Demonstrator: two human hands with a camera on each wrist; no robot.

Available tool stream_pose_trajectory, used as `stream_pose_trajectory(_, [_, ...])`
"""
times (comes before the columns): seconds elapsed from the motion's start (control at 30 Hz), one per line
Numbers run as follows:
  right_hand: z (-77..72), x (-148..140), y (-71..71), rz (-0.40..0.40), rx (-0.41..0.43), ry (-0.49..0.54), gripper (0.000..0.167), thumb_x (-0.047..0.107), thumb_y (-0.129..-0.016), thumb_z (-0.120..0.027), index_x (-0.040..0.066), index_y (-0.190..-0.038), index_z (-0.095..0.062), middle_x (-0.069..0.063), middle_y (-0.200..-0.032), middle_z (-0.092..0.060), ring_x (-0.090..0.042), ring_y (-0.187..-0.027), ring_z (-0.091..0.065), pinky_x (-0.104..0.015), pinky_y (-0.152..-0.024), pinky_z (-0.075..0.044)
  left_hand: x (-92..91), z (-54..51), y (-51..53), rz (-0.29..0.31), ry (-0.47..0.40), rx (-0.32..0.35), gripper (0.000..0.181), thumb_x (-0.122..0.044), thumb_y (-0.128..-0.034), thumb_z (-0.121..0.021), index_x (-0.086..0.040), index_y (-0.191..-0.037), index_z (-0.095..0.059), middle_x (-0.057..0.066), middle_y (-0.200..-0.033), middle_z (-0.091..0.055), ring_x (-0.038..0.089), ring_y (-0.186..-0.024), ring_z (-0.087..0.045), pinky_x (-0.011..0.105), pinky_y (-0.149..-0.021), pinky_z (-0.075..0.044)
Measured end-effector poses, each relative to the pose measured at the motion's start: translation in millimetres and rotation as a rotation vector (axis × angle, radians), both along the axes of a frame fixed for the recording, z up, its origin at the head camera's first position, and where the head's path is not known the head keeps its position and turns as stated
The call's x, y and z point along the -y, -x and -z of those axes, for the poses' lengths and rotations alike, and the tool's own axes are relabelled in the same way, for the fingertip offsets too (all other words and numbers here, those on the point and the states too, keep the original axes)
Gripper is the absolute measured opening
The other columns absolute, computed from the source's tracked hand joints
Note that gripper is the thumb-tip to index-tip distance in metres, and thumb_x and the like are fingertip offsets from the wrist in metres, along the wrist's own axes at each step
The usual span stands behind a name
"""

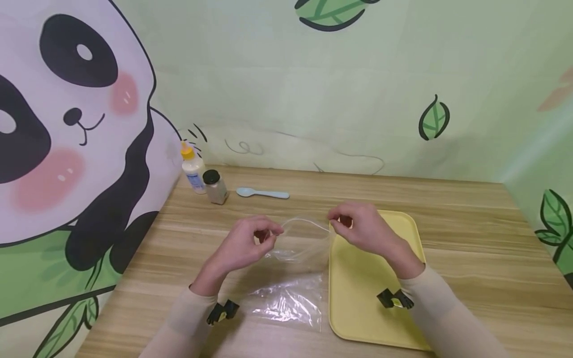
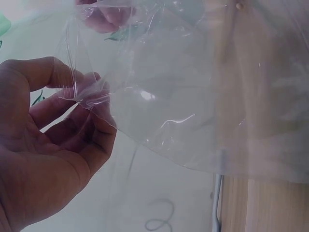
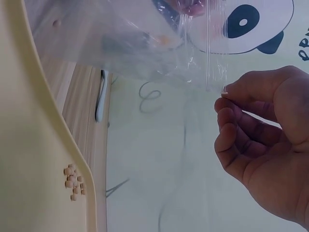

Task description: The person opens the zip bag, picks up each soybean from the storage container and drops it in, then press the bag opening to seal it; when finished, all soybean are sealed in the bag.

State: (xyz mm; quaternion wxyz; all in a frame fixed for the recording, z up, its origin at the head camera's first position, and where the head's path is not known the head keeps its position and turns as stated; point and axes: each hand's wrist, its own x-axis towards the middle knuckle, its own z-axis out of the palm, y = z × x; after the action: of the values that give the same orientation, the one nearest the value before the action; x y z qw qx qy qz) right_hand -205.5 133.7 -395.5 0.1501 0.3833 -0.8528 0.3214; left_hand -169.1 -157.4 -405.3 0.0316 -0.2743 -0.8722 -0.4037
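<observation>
A clear plastic zip bag (image 1: 288, 298) hangs between my two hands, its mouth spread at the top and its lower part crinkled over the wooden table. My left hand (image 1: 241, 243) pinches the bag's left edge; in the left wrist view the film bunches at the thumb and fingertips of that hand (image 2: 63, 130). On the other side my right hand (image 1: 364, 228) pinches a top corner between thumb and forefinger, beside the zip strip (image 3: 208, 48) in the right wrist view. The right forearm passes over a yellow tray (image 1: 367, 303).
Several small tan pieces (image 3: 72, 181) lie in the tray by its edge. Further back are a pale blue spoon (image 1: 268, 194), a black-lidded jar (image 1: 216, 189) and a white bottle (image 1: 194, 176) with a yellow nozzle. A panda-printed wall (image 1: 286, 124) stands behind the table.
</observation>
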Motion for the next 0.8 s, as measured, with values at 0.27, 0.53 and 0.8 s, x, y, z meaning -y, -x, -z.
stream_pose_trajectory(0.27, [-2.4,11.4,-1.6,-0.048,-0.009,-0.010,0.007,0.003,-0.082,-0.069,0.008,-0.086,-0.072,0.004,-0.073,-0.065,-0.004,-0.065,-0.053,-0.020,-0.056,-0.047,-1.7,0.3,-1.9,0.013,-0.005,0.002,0.022,0.001,-0.0823,-0.063,-0.001,-0.102,-0.072,0.011,-0.093,-0.070,0.010,-0.074,-0.058,0.021,-0.066,-0.055])
stream_pose_trajectory(0.53, [-8.3,25.7,-6.0,-0.120,0.016,-0.014,0.008,0.004,-0.084,-0.069,0.008,-0.089,-0.073,0.002,-0.080,-0.068,-0.005,-0.068,-0.055,-0.024,-0.059,-0.053,-1.9,-1.2,-1.2,-0.004,-0.010,0.003,0.023,0.002,-0.0824,-0.062,-0.004,-0.102,-0.072,0.008,-0.092,-0.070,0.008,-0.073,-0.057,0.022,-0.066,-0.054])
stream_pose_trajectory(0.8, [-11.5,39.1,-9.4,-0.161,0.039,-0.052,0.009,0.004,-0.085,-0.068,0.007,-0.092,-0.073,0.001,-0.082,-0.069,-0.007,-0.069,-0.056,-0.024,-0.060,-0.053,-1.3,-1.6,-0.5,-0.010,-0.011,0.009,0.023,0.001,-0.0823,-0.062,-0.003,-0.103,-0.072,0.009,-0.092,-0.071,0.010,-0.072,-0.057,0.022,-0.065,-0.054])
